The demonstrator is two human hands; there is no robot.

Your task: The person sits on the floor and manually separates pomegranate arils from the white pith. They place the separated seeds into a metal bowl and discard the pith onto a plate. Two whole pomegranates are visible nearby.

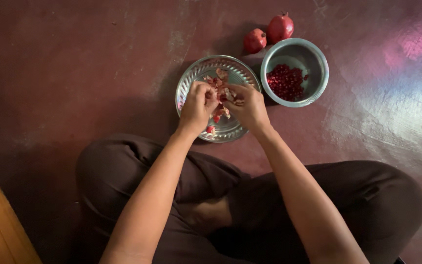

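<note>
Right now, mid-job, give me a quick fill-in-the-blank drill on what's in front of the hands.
1. The loose red seeds lie in the steel ____.
2. Both hands, left hand and right hand, work a pomegranate piece over the ribbed steel ____.
3. Beyond the bowl stand ____ whole pomegranates.

Missing words: bowl; plate; two

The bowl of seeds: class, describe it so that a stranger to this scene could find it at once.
Start at the dark red floor and find the metal plate under the two hands. Just right of it stands the bowl, with two whole pomegranates behind. It alone is deep, round and holds loose red seeds.
</note>
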